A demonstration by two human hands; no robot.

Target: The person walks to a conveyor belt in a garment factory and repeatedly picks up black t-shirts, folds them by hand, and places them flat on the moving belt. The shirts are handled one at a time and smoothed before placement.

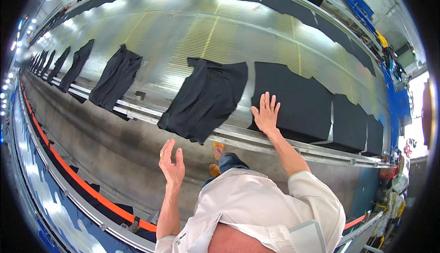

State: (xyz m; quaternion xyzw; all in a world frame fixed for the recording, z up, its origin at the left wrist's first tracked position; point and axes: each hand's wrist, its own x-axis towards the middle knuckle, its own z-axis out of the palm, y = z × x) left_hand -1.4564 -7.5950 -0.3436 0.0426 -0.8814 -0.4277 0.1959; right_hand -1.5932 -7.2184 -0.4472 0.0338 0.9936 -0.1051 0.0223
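Note:
My right hand (267,113) rests with spread fingers on the near left part of a flat black fabric piece (299,98) on a long, shiny table (220,29). My left hand (172,163) is raised over the aisle, fingers up and thumb apart, holding nothing. Between and beyond my hands a rumpled black fabric piece (209,98) lies on the table, its near end hanging over the metal edge rail. Further left lies another crumpled black piece (117,79). More flat black pieces (350,122) lie to the right.
Metal rails (247,137) run along the table's near edge. Behind me, across the concrete aisle (86,125), stands another long table with an orange strip (86,187). Black pieces line the far side of the main table. Blue equipment (398,98) stands at the right end.

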